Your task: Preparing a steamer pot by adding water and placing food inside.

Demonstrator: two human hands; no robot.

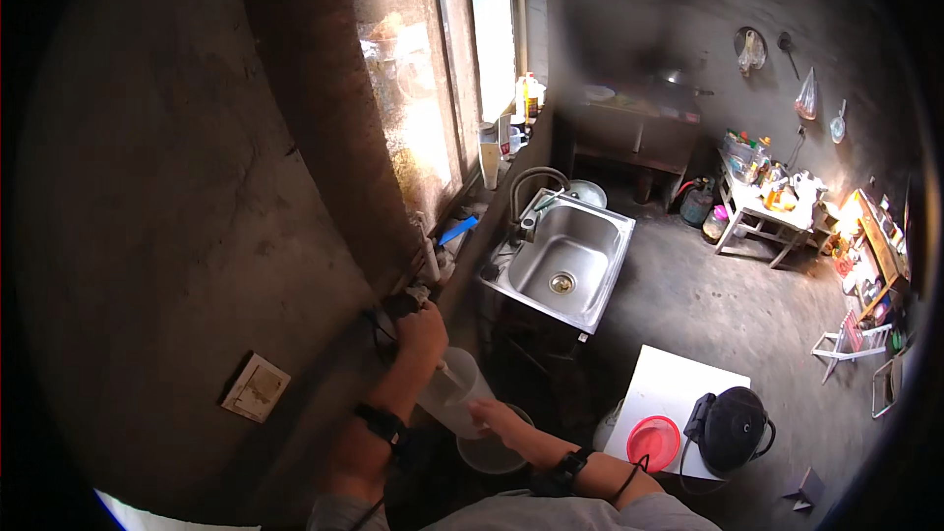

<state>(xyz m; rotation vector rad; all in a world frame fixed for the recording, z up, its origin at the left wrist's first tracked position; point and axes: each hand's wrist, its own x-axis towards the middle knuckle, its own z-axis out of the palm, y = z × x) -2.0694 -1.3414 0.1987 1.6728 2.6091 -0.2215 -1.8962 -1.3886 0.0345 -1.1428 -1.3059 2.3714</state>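
Note:
My left hand point(424, 328) reaches to the ledge below the window with its fingers curled. What lies under those fingers is hidden. Beneath my left forearm, a pale spout-like piece point(444, 366) shows at a translucent plastic container point(461, 402). My right hand point(495, 417), slightly blurred, grips this container at its right side. Under it stands a round translucent tub point(495, 453), partly covered by the container and my right arm.
A stainless steel sink point(564, 258) with a curved faucet point(527, 177) stands ahead. To the right, a white table point(664, 383) carries a red plastic basin point(653, 442) and a black lidded appliance point(731, 428). A blue object point(458, 231) lies on the window ledge.

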